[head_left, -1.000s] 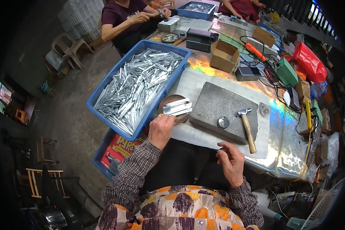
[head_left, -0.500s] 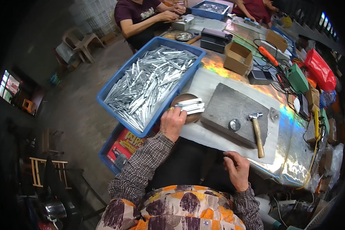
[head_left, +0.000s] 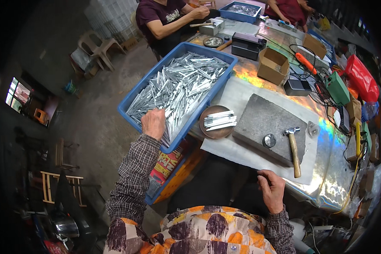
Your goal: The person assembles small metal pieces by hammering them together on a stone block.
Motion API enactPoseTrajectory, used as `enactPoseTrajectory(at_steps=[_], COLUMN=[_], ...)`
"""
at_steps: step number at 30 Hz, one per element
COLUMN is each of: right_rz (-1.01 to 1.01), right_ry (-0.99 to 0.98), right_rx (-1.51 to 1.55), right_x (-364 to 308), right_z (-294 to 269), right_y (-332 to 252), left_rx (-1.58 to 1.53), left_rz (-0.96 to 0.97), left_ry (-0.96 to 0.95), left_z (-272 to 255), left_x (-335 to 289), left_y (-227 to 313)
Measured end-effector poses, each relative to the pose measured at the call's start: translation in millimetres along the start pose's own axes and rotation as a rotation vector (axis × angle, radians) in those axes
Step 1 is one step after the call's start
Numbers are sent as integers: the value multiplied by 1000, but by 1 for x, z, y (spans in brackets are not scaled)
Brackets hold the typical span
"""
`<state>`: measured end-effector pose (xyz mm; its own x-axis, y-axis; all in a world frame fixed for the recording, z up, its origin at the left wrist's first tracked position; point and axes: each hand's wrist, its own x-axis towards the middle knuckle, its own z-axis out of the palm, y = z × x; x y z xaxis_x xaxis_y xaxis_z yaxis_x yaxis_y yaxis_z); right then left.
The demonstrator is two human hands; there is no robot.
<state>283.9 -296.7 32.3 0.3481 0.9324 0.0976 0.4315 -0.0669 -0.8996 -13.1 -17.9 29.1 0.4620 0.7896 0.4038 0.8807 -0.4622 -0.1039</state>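
Observation:
My left hand (head_left: pixel 153 123) is curled, back upward, at the near left part of a blue plastic bin (head_left: pixel 227 78). The bin is heaped with thin silvery metal strips (head_left: pixel 190 74). Its fingertips are hidden, so whether a strip is between them does not show. Beside the bin, a round brown dish (head_left: pixel 216 133) holds a small bundle of similar strips (head_left: pixel 219 120), roughly lined up. My right hand (head_left: pixel 271 190) is low at the table's front edge, fingers curled in and thumb close to them, with nothing visible in it.
A grey stone block (head_left: pixel 262 122) on a pale sheet carries a wooden-handled hammer (head_left: pixel 295 152) and a small round metal piece (head_left: pixel 269 140). Behind are a cardboard box (head_left: pixel 273 67), a black device (head_left: pixel 248 45) and cables. Another person (head_left: pixel 169 19) sits across the table.
My left hand has left the strips in the dish and moved left over the bin. My right hand stays at the table edge. The whole view has shifted slightly.

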Motion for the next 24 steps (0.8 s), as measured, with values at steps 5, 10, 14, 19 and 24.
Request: enactPoseTrajectory(at_steps=[5, 10, 14, 19, 24], right_rz=[36, -38, -66, -38, -31], right_ry=[7, 25, 52, 145, 312], right_rx=[1, -32, -58, -144, -195], right_x=[-2, -2, -4, -4, -6], right_z=[-3, -3, -15, -46, -81], right_y=[0, 5, 6, -1, 6], left_rx=[12, 91, 120, 101, 106], left_rz=[-75, -68, 17, 31, 38], left_ry=[-163, -191, -152, -64, -86], left_z=[9, 5, 14, 23, 24], left_x=[10, 14, 13, 5, 5], left_y=[2, 14, 7, -9, -14])
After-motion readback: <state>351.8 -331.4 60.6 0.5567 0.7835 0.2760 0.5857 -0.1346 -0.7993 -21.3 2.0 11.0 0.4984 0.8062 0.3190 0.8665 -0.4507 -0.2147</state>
